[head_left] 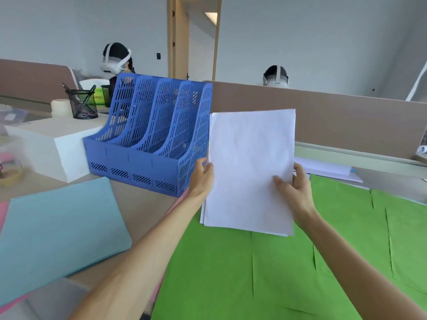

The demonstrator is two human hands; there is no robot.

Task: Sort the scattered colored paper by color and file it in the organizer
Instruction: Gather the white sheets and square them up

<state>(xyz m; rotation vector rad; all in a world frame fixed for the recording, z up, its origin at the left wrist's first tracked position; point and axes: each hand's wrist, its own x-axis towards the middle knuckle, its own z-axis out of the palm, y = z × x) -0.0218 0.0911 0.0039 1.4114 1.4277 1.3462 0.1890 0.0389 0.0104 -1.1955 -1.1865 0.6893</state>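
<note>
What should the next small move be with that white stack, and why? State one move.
Probably swing the stack of white paper sheets left and lower it into the nearest slot of the blue perforated plastic organizer. The left hand and right hand grip its side edges, it stands upright beside the organizer, and the slots look empty.
</note>
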